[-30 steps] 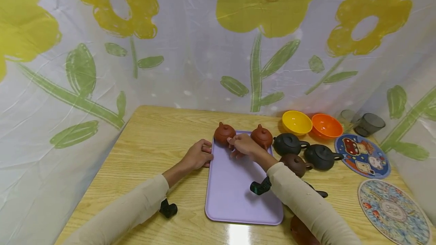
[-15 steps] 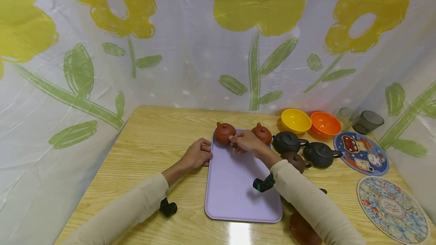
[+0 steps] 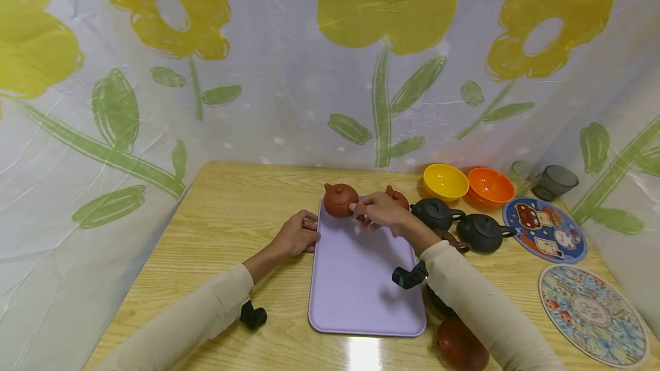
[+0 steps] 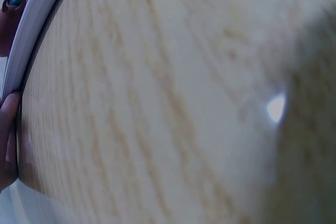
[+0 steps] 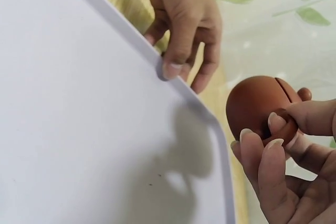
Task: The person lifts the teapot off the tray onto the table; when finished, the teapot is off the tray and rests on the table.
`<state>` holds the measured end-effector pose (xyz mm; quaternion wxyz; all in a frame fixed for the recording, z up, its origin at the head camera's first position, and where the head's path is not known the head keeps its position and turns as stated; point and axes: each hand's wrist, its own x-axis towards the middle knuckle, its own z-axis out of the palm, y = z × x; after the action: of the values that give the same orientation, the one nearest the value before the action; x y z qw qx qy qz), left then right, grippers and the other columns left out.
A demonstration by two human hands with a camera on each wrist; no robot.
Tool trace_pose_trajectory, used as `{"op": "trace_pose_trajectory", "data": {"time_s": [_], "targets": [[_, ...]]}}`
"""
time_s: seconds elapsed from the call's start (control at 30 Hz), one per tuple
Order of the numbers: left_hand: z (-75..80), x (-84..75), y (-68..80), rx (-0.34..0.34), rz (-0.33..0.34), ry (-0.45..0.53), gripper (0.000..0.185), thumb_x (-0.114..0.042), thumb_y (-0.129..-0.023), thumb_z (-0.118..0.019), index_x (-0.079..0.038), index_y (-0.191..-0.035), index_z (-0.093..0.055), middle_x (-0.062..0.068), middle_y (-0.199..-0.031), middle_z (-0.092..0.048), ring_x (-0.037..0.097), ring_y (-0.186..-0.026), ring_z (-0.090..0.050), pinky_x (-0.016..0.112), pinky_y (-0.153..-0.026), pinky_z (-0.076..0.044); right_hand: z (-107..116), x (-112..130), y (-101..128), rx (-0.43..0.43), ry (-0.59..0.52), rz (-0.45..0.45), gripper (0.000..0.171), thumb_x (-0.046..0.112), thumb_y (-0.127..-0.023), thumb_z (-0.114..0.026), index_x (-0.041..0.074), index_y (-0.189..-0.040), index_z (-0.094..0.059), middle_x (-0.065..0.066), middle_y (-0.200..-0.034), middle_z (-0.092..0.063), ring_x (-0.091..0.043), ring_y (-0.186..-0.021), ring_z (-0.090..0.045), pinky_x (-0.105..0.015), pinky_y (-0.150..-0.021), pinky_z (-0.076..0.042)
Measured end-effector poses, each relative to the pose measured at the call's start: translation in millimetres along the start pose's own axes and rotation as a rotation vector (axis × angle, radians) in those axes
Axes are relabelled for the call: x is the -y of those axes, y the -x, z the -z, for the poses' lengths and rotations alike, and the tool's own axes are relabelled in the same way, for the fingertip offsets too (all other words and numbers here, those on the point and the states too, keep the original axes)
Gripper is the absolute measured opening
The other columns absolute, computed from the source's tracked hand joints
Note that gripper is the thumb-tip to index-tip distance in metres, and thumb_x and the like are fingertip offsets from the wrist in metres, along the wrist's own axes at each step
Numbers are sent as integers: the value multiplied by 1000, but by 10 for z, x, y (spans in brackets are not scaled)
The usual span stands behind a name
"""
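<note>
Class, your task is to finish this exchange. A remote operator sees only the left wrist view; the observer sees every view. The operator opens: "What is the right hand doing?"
Observer: The right hand holds a reddish-brown teapot by its handle.

Operator: Where is that teapot relative to the tray?

Observer: At the far left corner of the lilac tray, as the head view shows.

Operator: Are there any bowls outside my view?

Observer: Yes, a yellow bowl and an orange bowl, side by side.

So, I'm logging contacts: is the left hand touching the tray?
Touching: the right wrist view shows the left hand, thumb on the tray rim.
</note>
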<state>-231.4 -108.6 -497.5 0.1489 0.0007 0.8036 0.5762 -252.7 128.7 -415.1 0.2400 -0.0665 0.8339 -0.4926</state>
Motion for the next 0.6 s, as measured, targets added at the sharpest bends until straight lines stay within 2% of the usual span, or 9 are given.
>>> {"op": "trace_pose_trajectory", "data": {"time_s": [0.2, 0.33, 0.5, 0.6], "targets": [[14, -11, 8, -1, 14, 0, 43, 2, -86, -64, -1, -128, -53, 15, -108, -59, 18, -78, -64, 32, -61, -63, 98, 50, 72, 8, 10, -2, 30, 31, -99, -62, 3, -96, -73, -13, -96, -64, -24, -84, -67, -37, -74, -59], [13, -11, 7, 1, 9, -2, 43, 2, -87, -65, -1, -128, -53, 15, -108, -59, 18, -79, -64, 32, -61, -63, 180, 54, 127, 13, 34, 3, 29, 35, -98, -64, 7, -94, -73, -10, -92, -66, -27, -79, -64, -31, -63, -53], [12, -15, 12, 6, 5, -3, 44, 2, -87, -65, -1, -129, -53, 16, -108, -59, 19, -79, -65, 31, -61, -63, 283, 39, 223, 42, 32, 17, 30, 36, -97, -66, 7, -90, -71, -9, -81, -63, -25, -67, -55, -29, -53, -44], [13, -18, 13, 7, 8, 1, 44, 2, -86, -65, -1, -129, -53, 15, -108, -59, 19, -79, -65, 32, -62, -63, 336, 36, 296, 56, 13, 22, 30, 35, -97, -65, 6, -88, -69, -8, -77, -61, -23, -64, -52, -30, -54, -43]]}}
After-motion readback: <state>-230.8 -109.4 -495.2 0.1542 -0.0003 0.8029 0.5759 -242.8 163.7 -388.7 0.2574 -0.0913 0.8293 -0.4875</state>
